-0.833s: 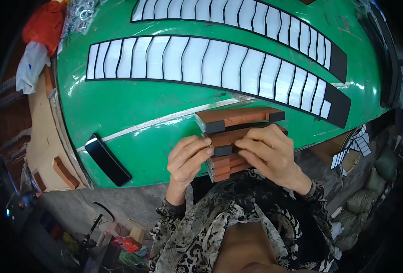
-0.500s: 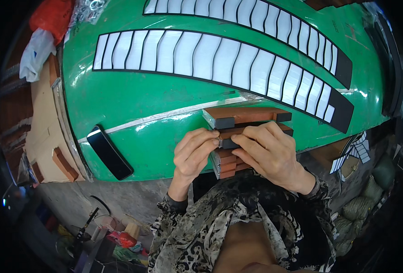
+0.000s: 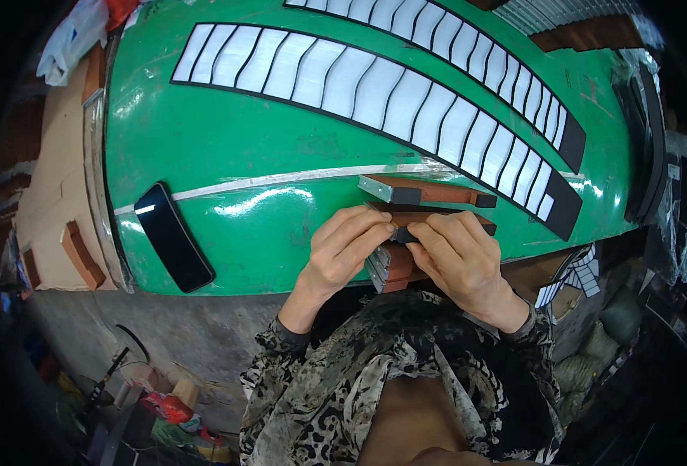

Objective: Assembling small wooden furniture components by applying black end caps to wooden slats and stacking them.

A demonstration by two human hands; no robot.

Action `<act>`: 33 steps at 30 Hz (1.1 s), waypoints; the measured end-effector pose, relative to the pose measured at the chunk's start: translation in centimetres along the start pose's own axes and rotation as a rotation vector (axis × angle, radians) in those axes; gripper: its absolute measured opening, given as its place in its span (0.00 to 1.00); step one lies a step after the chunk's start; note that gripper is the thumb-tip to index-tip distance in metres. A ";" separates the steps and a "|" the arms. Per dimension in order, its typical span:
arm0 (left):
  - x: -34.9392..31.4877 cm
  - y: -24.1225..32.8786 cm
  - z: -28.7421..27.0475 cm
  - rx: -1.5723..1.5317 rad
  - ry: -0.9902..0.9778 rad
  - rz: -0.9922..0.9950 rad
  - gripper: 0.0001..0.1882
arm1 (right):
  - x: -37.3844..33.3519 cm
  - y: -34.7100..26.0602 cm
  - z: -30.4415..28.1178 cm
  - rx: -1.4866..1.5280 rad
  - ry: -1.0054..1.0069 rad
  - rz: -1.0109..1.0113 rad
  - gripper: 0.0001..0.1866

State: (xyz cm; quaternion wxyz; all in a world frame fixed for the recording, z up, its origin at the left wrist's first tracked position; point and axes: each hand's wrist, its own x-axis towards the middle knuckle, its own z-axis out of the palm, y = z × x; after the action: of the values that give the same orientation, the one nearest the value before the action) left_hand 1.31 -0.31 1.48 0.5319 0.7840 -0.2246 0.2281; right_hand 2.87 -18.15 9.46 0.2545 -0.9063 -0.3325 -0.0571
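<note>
Both hands meet over a group of reddish-brown bars at the green table's near edge. My left hand (image 3: 342,248) is closed, thumb and forefinger pinched at the left end of a small black block (image 3: 402,234). At the block's right end, my right hand (image 3: 461,255) pinches it with thumb and fingers. Just behind it lies a brown bar (image 3: 429,220), partly hidden by my fingers. Farther back is another brown bar (image 3: 440,193) with black end pieces. More brown bars (image 3: 392,268) are stacked under my hands. Whether the block is attached to a bar, I cannot tell.
Two long curved black strips with white panels, a near strip (image 3: 382,97) and a far strip (image 3: 468,46), lie across the green table (image 3: 242,140). A black phone (image 3: 174,237) rests at the left. Brown pieces (image 3: 83,256) sit on cardboard (image 3: 56,194) beside the table.
The whole view has shifted a little, moving the table and strips in the picture. My fingertips have come closer together on the black block; both hands keep their pinch.
</note>
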 end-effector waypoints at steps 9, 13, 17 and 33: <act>-0.4 -0.2 0.0 -0.034 0.001 0.019 0.14 | 0.1 -0.6 -0.3 -0.088 -0.048 -0.042 0.15; -0.4 -0.1 -0.1 -0.044 -0.034 0.020 0.14 | -0.1 -0.8 -0.4 -0.132 -0.059 -0.060 0.15; -0.2 -0.1 0.1 -0.059 -0.053 0.022 0.13 | 0.0 -0.8 -0.6 -0.174 -0.050 -0.056 0.15; -0.2 -0.4 1.0 -0.078 -0.053 0.038 0.16 | -0.3 0.2 -3.1 0.076 -0.131 0.112 0.16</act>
State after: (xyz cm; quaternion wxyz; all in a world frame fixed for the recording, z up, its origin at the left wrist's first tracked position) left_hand 1.47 -1.08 0.76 0.5516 0.7639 -0.2623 0.2083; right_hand 2.95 -20.00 11.95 0.2691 -0.9150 -0.2990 0.0291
